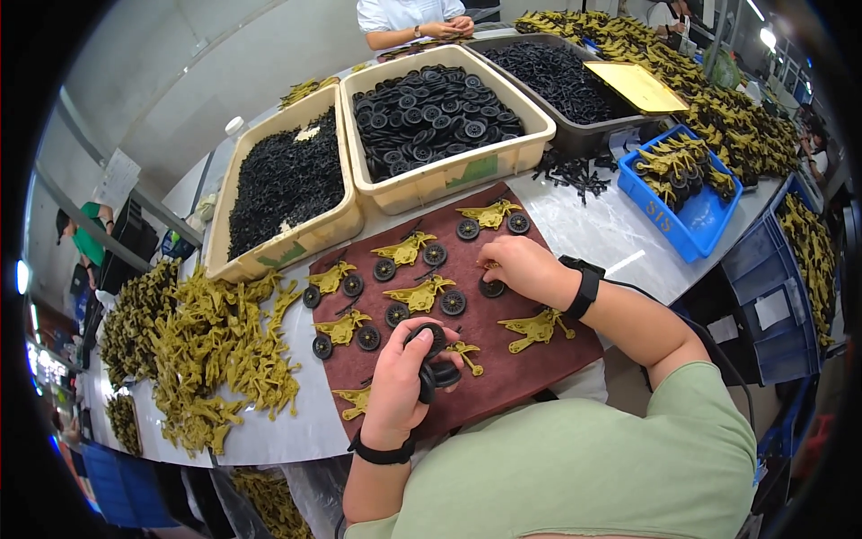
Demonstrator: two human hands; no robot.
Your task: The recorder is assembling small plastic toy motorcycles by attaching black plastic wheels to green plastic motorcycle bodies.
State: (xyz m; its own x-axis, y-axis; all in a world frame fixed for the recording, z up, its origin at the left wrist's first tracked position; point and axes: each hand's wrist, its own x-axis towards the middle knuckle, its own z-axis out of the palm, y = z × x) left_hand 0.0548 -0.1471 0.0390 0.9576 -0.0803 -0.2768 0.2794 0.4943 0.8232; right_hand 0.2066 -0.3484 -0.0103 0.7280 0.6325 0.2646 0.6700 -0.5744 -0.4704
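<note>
My left hand (400, 382) is closed round several black toy wheels (429, 340), held over the near part of a maroon mat (467, 395). Farther right, the fingers of my right hand (525, 268) are bent and pinched together over a yellow part, with one black wheel (491, 288) showing just below them. What the fingertips grip is hidden. Yellow toy motorcycle frames lie in rows on the mat. Some, like the one at centre (420, 295), have two wheels against them. The frame near my right forearm (537, 330) has no wheels.
Beyond the mat stand a cream bin of black wheels (449, 180), another of small black parts (241, 260) and a dark bin (575, 126). Yellow frames heap at left (215, 350). A blue tray (691, 242) holds assembled pieces at right. A person (409, 20) works across the table.
</note>
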